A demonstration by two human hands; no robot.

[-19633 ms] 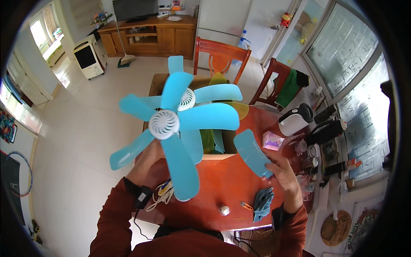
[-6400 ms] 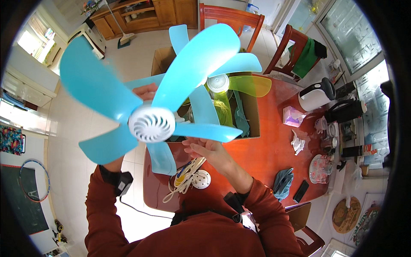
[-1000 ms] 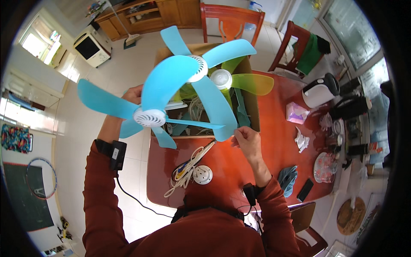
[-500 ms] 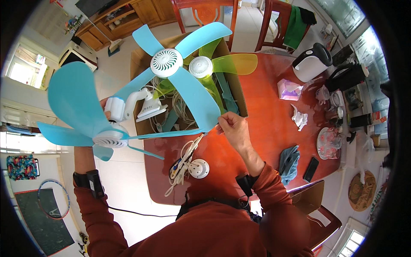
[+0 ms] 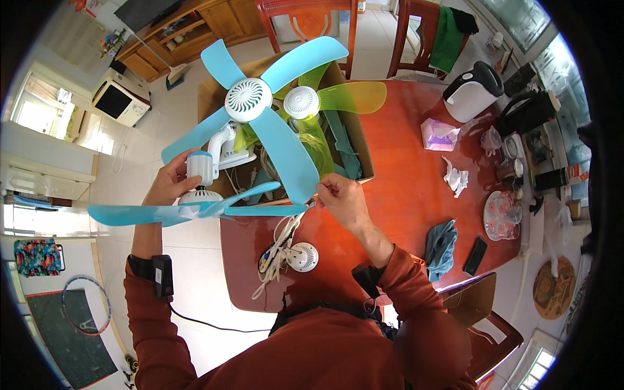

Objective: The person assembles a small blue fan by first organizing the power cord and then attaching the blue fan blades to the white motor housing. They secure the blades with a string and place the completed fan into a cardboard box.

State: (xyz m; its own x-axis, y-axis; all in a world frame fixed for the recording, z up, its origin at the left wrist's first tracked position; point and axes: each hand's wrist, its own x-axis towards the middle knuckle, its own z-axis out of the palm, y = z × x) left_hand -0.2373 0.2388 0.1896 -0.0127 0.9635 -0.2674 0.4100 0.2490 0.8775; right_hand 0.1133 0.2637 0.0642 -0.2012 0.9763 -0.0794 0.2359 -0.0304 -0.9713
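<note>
My left hand (image 5: 170, 181) grips the white and blue motor housing (image 5: 203, 168) of a small fan, its blue blades (image 5: 140, 214) seen nearly edge-on below. A curved white arm with a flat base (image 5: 235, 160) adjoins the housing, over the box's left side. Another blue-bladed fan (image 5: 248, 99) lies face up across the cardboard box (image 5: 364, 146), beside a yellow-green fan (image 5: 301, 102). At the tip of the upper fan's lower blade (image 5: 286, 153), my right hand (image 5: 342, 200) is closed in a pinch. The fingertips partly hide the contact.
White cables (image 5: 281, 250) and a round white part (image 5: 303, 257) lie on the red table (image 5: 403, 175) in front of the box. Rightward are a tissue pack (image 5: 440, 135), blue cloth (image 5: 441, 249), phone (image 5: 475, 255) and kettle (image 5: 473, 93). A chair (image 5: 308, 23) stands behind.
My left hand has carried the held fan rightward toward the box, and its blades have turned from broad view to nearly edge-on. My right hand has shifted slightly left with the blade tip.
</note>
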